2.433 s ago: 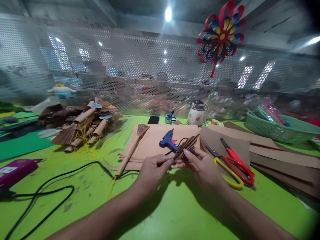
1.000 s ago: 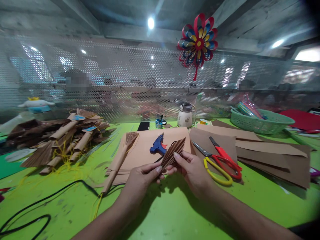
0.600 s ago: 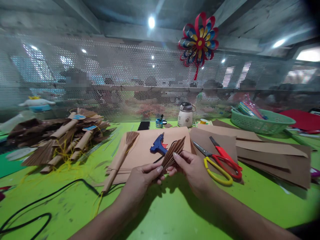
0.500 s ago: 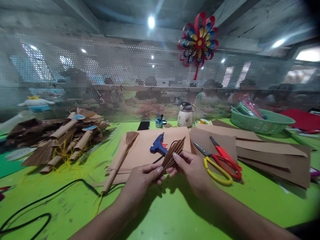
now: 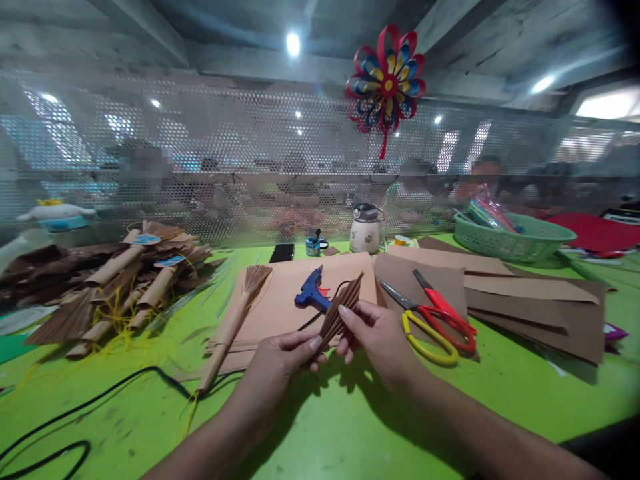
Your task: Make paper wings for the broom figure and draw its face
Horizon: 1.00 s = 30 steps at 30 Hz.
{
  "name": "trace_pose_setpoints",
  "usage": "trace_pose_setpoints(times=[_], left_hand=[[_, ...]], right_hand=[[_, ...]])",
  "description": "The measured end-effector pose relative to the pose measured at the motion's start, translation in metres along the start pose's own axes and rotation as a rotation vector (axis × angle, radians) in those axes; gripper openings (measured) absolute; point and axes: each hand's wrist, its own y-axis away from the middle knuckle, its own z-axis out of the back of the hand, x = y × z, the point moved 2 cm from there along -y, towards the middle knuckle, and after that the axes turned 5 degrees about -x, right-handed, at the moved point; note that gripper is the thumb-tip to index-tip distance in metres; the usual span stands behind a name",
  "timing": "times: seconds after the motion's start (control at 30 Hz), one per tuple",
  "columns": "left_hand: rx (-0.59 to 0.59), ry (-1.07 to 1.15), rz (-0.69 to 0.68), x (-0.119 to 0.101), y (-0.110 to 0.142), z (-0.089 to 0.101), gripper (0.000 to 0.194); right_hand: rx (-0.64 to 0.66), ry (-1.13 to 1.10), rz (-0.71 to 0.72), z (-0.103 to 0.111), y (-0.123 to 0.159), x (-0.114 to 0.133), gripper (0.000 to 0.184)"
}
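Between my two hands is a piece of brown pleated paper [image 5: 342, 312], its folds running lengthwise and its upper end fanned a little. My left hand [image 5: 290, 357] pinches the lower end between thumb and fingers. My right hand [image 5: 373, 337] grips its right edge, thumb on top. Just beyond the paper, a blue glue gun [image 5: 311, 291] with a red trigger lies on tan paper sheets [image 5: 287, 279]. To the left lies a rolled paper handle with a pleated fan top [image 5: 233, 327]. Scissors with yellow and red handles [image 5: 431, 340] rest to the right.
A pile of brown paper pieces with yellow strings [image 5: 135, 280] lies at left. A black cord [image 5: 115, 393] crosses the green table [image 5: 325, 440]. Brown sheets [image 5: 545, 313] and a green basket [image 5: 515, 240] are at right. A white flask [image 5: 365, 230] stands before the perforated panel [image 5: 240, 153].
The whole view has shifted slightly, so things appear a little further left. Both hands keep hold of the pleated paper, whose pleats look slightly closer together.
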Motion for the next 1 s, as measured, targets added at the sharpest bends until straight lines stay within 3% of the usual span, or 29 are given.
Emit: trace_pose_setpoints(times=[0.33, 0.53, 0.67, 0.83, 1.0], left_hand=[[0.031, 0.042, 0.018, 0.003, -0.001, 0.002, 0.020], [-0.034, 0.088, 0.006, -0.002, -0.002, 0.003, 0.022], [0.005, 0.124, -0.009, -0.007, 0.001, 0.002, 0.021], [0.065, 0.151, -0.001, -0.011, 0.005, 0.001, 0.019], [0.197, 0.152, 0.017, -0.013, 0.011, -0.002, 0.016]], right_hand=[[0.014, -0.020, -0.020, 0.000, 0.000, 0.000, 0.027], [0.102, -0.112, -0.067, 0.001, 0.001, -0.005, 0.025], [0.222, -0.146, -0.087, 0.002, 0.002, -0.006, 0.021], [0.339, 0.013, -0.090, 0.005, 0.002, 0.004, 0.020], [0.359, 0.023, -0.032, 0.006, 0.005, 0.011, 0.020]])
